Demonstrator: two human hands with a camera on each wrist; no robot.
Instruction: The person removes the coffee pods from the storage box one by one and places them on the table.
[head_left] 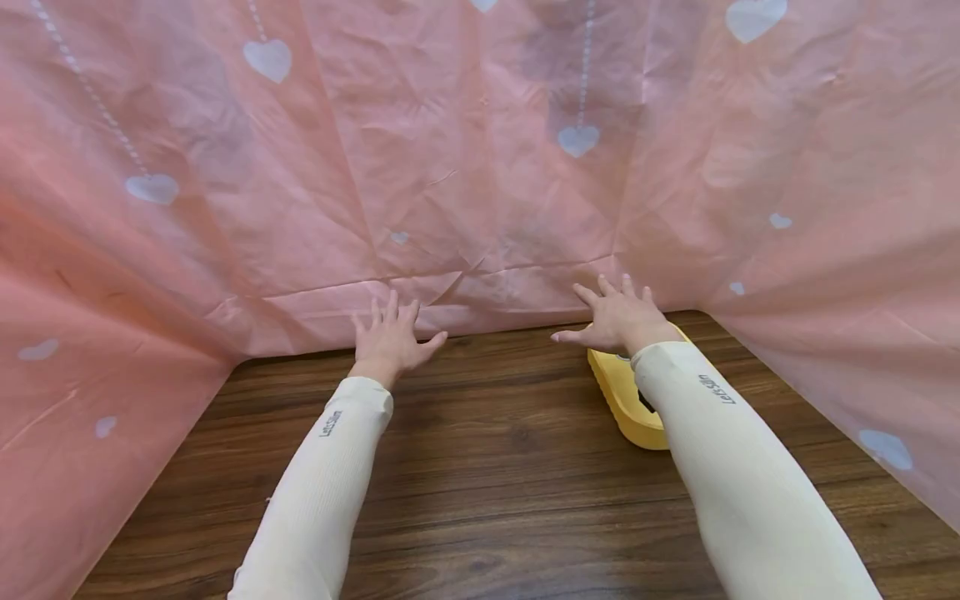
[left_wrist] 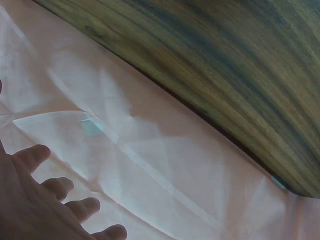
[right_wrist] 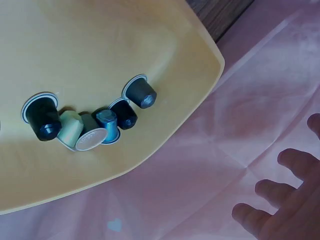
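Note:
My left hand (head_left: 388, 340) is held out over the far edge of the wooden table, its fingers spread and nothing in them. Likewise spread and holding nothing, my right hand (head_left: 621, 321) overlaps the far end of a yellow tray (head_left: 637, 421) in the head view; the forearm hides much of that tray. The right wrist view looks into the tray, where several coffee capsules lie clustered near one wall: a black capsule (right_wrist: 42, 118), a pale green capsule (right_wrist: 70, 127), a blue capsule (right_wrist: 106, 119) and a dark grey capsule (right_wrist: 140, 93) among them.
A pink curtain (head_left: 480, 167) with white hearts hangs around the back and both sides of the dark wooden table (head_left: 510, 467), close against its edges. White sleeves (head_left: 318, 483) cover both forearms. The tray stands toward the table's right side.

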